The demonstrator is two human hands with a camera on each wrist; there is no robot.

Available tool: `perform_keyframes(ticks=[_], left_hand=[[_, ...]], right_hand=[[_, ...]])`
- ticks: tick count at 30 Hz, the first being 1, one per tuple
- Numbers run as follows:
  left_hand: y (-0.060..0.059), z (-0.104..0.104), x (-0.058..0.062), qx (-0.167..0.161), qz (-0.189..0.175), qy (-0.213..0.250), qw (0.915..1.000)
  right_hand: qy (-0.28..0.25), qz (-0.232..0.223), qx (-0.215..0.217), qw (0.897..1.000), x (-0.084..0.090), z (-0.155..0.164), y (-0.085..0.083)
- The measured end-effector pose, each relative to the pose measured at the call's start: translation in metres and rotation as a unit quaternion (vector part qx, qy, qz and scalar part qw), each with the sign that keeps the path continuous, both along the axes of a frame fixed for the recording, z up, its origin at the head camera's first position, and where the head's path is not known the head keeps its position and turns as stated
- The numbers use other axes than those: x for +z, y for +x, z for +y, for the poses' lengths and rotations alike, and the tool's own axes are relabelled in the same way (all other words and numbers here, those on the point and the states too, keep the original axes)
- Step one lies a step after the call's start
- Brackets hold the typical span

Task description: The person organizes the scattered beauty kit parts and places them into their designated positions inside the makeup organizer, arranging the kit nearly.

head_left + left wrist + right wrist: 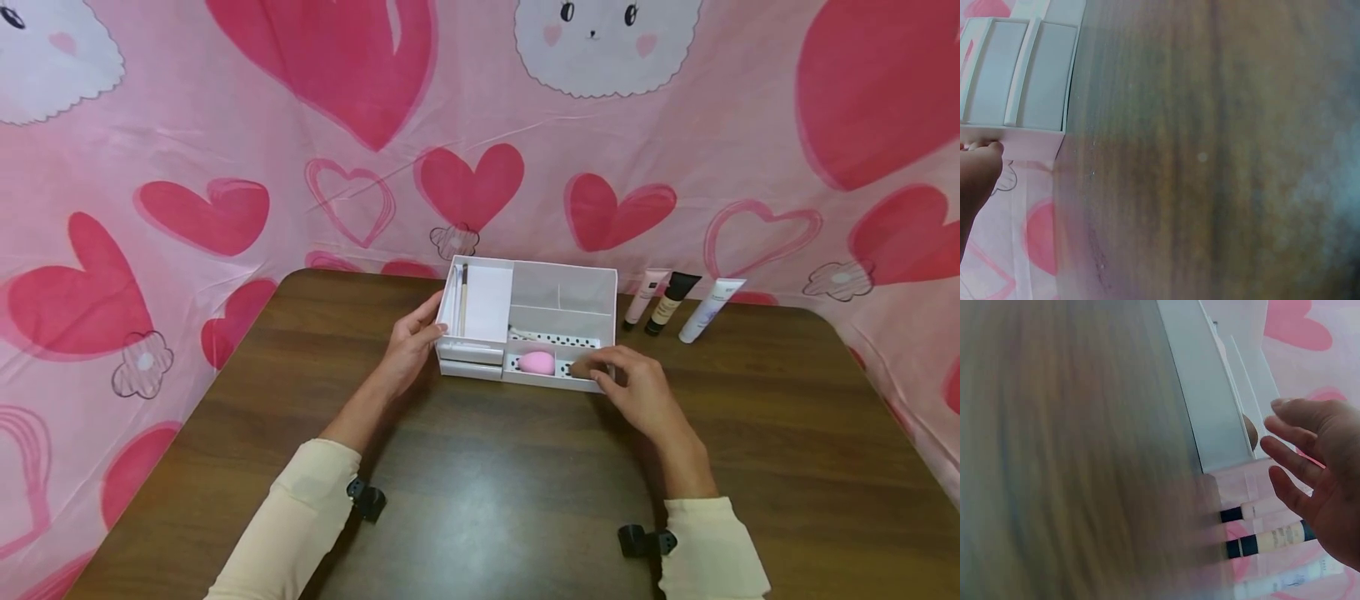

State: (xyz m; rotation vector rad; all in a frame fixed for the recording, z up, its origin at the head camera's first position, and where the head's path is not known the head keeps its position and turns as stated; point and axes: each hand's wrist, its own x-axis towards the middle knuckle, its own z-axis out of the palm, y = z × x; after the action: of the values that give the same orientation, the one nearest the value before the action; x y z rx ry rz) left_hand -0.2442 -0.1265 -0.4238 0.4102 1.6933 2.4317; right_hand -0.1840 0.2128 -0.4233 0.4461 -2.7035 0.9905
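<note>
A: White organizer point(558, 287) sits mid-table; left hand point(411, 343) braces its left wall, fingers straight.
B: Right hand point(637, 390)?
A: Relaxed, empty, over the brown sponge point(581, 367) beside 1 pink sponge point(537, 362). Looks like arranging; next needs a pinch.

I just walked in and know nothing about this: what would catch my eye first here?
A white organizer box sits mid-table with a pink sponge in its front compartment. The left hand rests on its left side, and the right hand is at its front right corner. Three cosmetic tubes lie right of it.
</note>
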Motion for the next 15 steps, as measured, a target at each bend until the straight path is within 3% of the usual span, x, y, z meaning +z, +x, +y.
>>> perform_keyframes(ticks=[6,15], left_hand=[[0.001,0.000,0.000,0.001,0.003,0.000,1.0000],[0.002,0.000,0.001,0.000,0.005,0.002,1.0000]], right_hand=[[-0.001,0.027,-0.001,1.000,0.009,0.010,0.003],[-0.011,0.136,-0.060,0.989,0.029,0.050,-0.001]])
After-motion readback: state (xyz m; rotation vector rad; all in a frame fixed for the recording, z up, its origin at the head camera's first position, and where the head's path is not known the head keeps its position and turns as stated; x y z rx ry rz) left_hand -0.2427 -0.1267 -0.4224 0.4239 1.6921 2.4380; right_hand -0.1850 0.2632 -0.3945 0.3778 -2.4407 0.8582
